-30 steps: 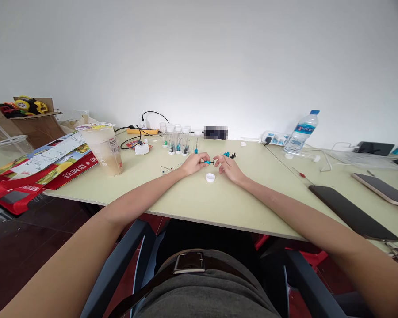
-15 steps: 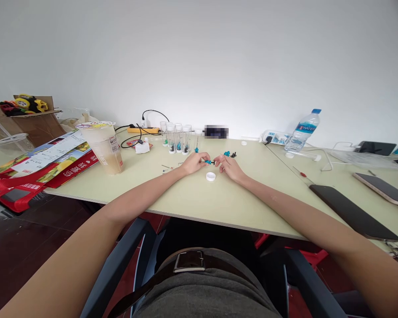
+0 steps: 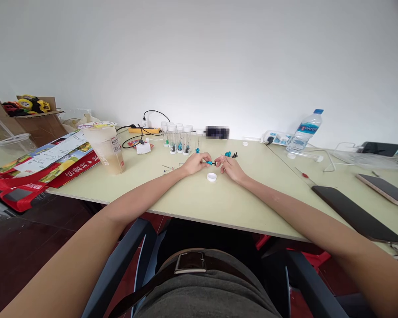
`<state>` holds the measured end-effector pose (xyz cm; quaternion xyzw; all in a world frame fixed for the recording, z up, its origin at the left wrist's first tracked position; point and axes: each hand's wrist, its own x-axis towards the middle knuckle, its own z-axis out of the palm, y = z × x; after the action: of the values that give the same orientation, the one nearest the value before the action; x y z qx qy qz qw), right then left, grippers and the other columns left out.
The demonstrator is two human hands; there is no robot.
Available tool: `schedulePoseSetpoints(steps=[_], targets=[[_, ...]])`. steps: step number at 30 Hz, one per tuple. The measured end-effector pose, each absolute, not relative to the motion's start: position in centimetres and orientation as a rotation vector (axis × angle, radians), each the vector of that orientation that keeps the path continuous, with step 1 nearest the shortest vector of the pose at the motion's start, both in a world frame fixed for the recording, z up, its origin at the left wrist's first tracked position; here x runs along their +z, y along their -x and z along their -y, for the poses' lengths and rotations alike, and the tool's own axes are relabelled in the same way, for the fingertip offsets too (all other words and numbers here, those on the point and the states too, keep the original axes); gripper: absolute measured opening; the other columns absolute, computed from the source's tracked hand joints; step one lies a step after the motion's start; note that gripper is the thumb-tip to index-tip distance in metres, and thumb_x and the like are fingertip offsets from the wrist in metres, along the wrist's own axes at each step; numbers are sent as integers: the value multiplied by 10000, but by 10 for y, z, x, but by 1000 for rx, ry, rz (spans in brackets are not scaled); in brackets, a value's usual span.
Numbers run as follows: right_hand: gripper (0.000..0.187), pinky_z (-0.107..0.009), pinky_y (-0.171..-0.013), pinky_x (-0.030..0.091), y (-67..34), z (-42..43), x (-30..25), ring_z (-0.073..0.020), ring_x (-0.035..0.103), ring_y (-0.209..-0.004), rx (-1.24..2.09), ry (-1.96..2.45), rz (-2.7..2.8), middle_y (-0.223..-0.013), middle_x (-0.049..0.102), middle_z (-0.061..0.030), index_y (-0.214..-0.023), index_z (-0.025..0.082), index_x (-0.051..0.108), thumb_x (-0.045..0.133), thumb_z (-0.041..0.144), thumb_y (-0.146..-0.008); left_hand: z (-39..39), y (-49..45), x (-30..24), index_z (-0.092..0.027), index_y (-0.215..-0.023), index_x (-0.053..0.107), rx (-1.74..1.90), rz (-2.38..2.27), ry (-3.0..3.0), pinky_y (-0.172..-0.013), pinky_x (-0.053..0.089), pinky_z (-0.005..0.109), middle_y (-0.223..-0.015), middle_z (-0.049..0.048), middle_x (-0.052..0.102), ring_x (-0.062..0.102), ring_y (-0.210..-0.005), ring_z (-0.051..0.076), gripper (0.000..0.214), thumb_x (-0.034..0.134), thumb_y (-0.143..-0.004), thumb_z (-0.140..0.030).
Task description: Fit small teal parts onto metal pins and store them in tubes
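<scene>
Your left hand (image 3: 195, 164) pinches the small blue part (image 3: 210, 163) over the tabletop (image 3: 192, 201), your right hand (image 3: 230, 168), grip indeterminate, nears its black end (image 3: 214, 163), and it appears light, stiff, best held mid-body.

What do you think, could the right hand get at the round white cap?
Probably yes: nothing visible stands between the right hand and the white cap lying close by, though that hand is near the small blue part in the left hand.
</scene>
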<state>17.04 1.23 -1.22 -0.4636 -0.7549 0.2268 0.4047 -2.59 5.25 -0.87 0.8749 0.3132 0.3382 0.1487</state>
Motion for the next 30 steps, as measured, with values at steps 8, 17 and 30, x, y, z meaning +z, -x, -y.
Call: schedulePoseSetpoints(steps=[8,17,30], targets=[[635,-263,-541,398,-171,-15,-15,-105,520,-526,598,1192,1893,-833,626,-64,-871,155,611,232,662,-824,-55,26,-11,-188,-892,606,963,-910,-2508,-612,383,232,-885,8,645,459,-581,85,196,578,-719,-275],[647,-258,-539,398,-171,-13,-14,-92,516,-521,601,1183,1890,-902,624,-67,-851,157,615,220,669,-822,-57,26,-13,-186,-895,605,960,-900,-2488,-672,410,249,-897,19,648,495,-634,98,206,575,-724,-297],[592,-254,-550,418,-171,-11,-11,-93,518,-520,565,1182,1899,-872,610,-41,-927,181,599,226,633,-846,-59,25,-15,-182,-892,597,1001,-809,-2461,-699,425,247,-870,24,651,576,-799,136,187,566,-743,-290]])
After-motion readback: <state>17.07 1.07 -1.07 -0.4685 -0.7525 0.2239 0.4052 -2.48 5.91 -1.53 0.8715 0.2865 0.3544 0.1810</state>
